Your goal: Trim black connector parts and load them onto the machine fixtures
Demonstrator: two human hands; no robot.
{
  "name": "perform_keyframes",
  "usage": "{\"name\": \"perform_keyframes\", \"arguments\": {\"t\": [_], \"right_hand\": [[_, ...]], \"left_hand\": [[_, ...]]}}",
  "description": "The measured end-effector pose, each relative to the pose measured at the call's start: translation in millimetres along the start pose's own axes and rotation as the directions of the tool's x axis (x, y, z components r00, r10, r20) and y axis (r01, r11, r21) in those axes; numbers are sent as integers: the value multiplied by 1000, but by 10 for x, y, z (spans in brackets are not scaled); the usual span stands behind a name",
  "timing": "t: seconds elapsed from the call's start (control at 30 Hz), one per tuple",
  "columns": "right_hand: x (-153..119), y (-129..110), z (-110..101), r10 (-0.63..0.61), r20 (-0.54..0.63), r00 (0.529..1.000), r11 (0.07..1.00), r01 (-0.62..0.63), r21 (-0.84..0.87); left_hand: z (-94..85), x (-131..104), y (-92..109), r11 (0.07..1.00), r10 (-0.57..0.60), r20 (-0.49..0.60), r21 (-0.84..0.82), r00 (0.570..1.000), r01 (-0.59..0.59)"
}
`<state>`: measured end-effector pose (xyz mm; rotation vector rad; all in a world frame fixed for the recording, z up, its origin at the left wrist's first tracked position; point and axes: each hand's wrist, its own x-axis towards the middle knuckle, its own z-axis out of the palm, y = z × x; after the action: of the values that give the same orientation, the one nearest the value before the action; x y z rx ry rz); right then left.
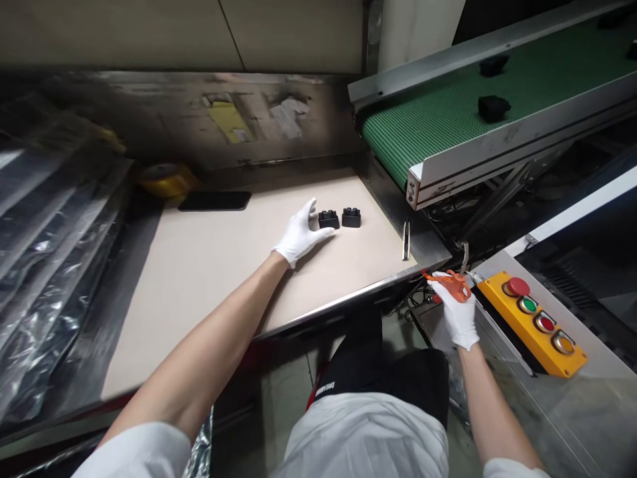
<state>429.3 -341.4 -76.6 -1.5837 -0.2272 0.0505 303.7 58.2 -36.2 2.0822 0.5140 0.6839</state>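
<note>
My left hand point(302, 234), in a white glove, rests over the beige work surface with thumb and fingers apart. Between its thumb and fingertips, on the right, stands a small black part point(328, 220); whether they touch it is hard to tell. A second black part point(351, 218) sits just to the right of the first. Off the table's right corner, my right hand point(455, 309), also gloved, is closed around an orange-handled tool point(456, 287). The tool's metal end points upward.
A green conveyor belt point(423, 129) carries black parts at the upper right. Tweezers point(406, 241) lie near the table's right edge. A yellow button box point(532, 324) is beside my right hand. Stacked trays point(50, 245) stand left, near yellow tape point(166, 180) and a black phone-like slab point(215, 201).
</note>
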Motion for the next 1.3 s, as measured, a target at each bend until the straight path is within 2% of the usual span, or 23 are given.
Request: {"name": "perform_keyframes", "arguments": {"t": [0.07, 0.13, 0.17, 0.23, 0.3, 0.4, 0.5, 0.57, 0.63, 0.7, 0.77, 0.83, 0.87, 0.9, 0.97, 1.0, 1.03, 1.07, 1.1, 1.13, 1.2, 1.23, 1.3], "right_hand": [[58, 91, 61, 28, -19, 999, 1000, -29, -13], [100, 231, 131, 72, -37, 997, 994, -75, -85], [106, 310, 166, 98, -40, 994, 986, -103, -132], [76, 457, 226, 143, -32, 989, 964, -146, -221], [-17, 569, 245, 171, -17, 985, 943, -168, -286], [-260, 667, 139, 205, -32, 978, 907, -202, -369], [-558, 676, -141, 284, -58, 957, 838, -277, -470], [-719, 571, -366, 332, -78, 940, 798, -324, -508], [-797, 321, -541, 335, -90, 938, 770, -328, -547], [-781, -74, -607, 285, -70, 956, 740, -265, -618], [-688, -574, -543, 146, -14, 989, 707, -114, -698], [-532, -1125, -366, -106, 85, 991, 645, 133, -752], [-424, -1407, -246, -263, 137, 955, 587, 271, -763], [-288, -1686, -110, -413, 178, 893, 512, 390, -766], [92, -2218, 190, -675, 198, 711, 336, 536, -774], [344, -2460, 348, -777, 195, 598, 239, 568, -788], [636, -2680, 504, -832, 217, 511, 152, 586, -796], [958, -2871, 655, -820, 237, 521, 117, 558, -821], [1299, -3030, 797, -757, 252, 603, 116, 503, -857], [1641, -3154, 925, -656, 270, 705, 102, 437, -894], [2260, -3290, 1128, -356, 306, 883, 35, 340, -940], [2509, -3307, 1200, -184, 316, 931, -29, 316, -948], [2852, -3269, 1284, 29, 314, 949, -175, 314, -933]], "left_hand": [[111, 185, 46, 997, 68, 19, 40, 998, -68], [175, 346, 170, 959, 144, 59, 237, 988, -154], [189, 422, 250, 906, 166, 117, 375, 979, -198], [194, 548, 416, 766, 138, 281, 578, 950, -282], [187, 595, 565, 701, 65, 408, 631, 911, -333], [197, 412, 742, 718, 33, 484, 597, 874, -358], [243, -8, 878, 709, 31, 522, 590, 852, -387], [276, -263, 963, 698, 15, 550, 593, 835, -402], [293, -404, 1052, 705, 0, 573, 581, 820, -406], [288, -426, 1135, 721, -9, 582, 568, 813, -398], [267, -387, 1201, 727, -17, 594, 560, 805, -397], [240, -353, 1238, 719, -19, 612, 558, 790, -415], [227, -348, 1245, 713, -19, 621, 558, 783, -425], [213, -353, 1246, 709, -19, 632, 555, 775, -435], [187, -380, 1237, 705, -23, 647, 551, 762, -446], [173, -395, 1232, 707, -27, 652, 549, 758, -447], [159, -408, 1232, 712, -31, 657, 543, 753, -445], [143, -415, 1238, 721, -37, 663, 536, 748, -440], [127, -417, 1248, 730, -41, 665, 529, 745, -432], [109, -413, 1264, 741, -50, 667, 524, 743, -420], [70, -394, 1296, 768, -81, 668, 515, 740, -381], [49, -380, 1306, 784, -99, 666, 510, 739, -355], [10, -348, 1299, 821, -130, 664, 488, 737, -295]]}}
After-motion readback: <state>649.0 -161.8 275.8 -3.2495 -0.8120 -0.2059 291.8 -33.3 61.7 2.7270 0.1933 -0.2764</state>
